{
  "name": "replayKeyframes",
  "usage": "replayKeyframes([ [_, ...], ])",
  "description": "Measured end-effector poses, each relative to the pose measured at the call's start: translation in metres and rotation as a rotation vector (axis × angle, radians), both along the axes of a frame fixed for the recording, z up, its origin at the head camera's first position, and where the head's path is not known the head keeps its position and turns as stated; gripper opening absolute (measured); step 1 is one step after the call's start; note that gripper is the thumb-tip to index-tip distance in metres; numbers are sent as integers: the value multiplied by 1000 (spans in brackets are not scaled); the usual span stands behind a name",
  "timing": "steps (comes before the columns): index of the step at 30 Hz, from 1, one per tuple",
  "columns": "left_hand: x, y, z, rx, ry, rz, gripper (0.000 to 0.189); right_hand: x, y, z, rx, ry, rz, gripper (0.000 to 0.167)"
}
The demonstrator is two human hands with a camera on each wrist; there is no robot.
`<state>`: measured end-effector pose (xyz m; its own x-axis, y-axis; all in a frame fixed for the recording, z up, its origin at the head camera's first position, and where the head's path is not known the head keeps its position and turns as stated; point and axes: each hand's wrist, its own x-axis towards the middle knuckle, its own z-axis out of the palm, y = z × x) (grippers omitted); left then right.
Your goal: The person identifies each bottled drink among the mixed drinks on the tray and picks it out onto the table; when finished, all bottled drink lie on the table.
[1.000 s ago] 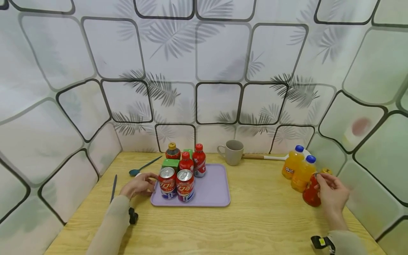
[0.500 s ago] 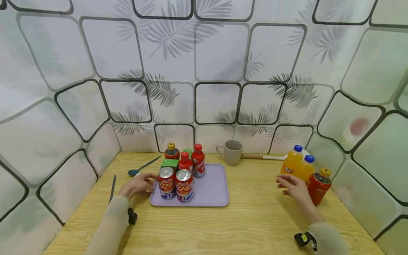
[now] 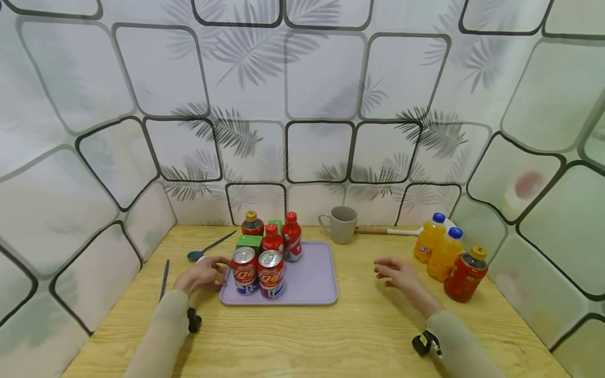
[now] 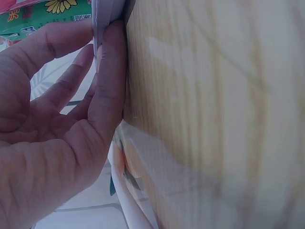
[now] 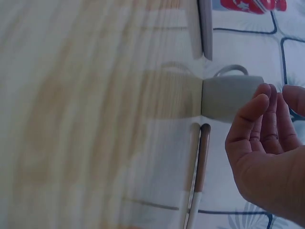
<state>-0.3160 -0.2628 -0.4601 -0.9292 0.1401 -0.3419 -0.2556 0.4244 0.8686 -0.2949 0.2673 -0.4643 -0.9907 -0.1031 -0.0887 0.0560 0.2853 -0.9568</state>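
Note:
My left hand (image 3: pixel 200 274) pinches the left edge of the lilac tray (image 3: pixel 312 281); the left wrist view shows the tray's rim (image 4: pixel 106 14) between thumb and fingers. On the tray stand two red drink cans (image 3: pixel 271 275), two red bottles (image 3: pixel 292 239) and green boxes (image 3: pixel 249 241), partly hidden. A dark bottle with a gold cap (image 3: pixel 252 224) shows behind them. Raised over the table right of the tray, my right hand (image 3: pixel 402 275) holds nothing, its fingers loosely bent. Farther right are two orange drink bottles (image 3: pixel 443 258) and a red-labelled bottle with a gold cap (image 3: pixel 465 276).
A grey mug (image 3: pixel 343 226) stands behind the tray, beside a utensil with a wooden and white handle (image 3: pixel 373 230). On the left lie a dark blue spoon (image 3: pixel 195 255) and another slim blue handle (image 3: pixel 164 278). A patterned curtain (image 3: pixel 321 152) encloses the table's back and sides.
My right hand has left the red-labelled bottle, which now stands beside the orange bottles, and moved left toward the tray. The left hand stays at the tray's edge.

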Motion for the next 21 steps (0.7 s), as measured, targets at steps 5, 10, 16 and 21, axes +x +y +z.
replayKeyframes([
  [5,-1,0,0,8,-7,0,61,-4,-19,2,-17,7,53,49],
  [10,-1,-1,0,15,-4,-11,63,-10,-40,3,-17,27,110,46],
  [16,1,-1,-1,21,7,-12,62,-18,-62,1,-25,37,162,47],
  [21,1,-2,-2,25,9,-9,61,-24,-78,1,-33,38,173,45],
])
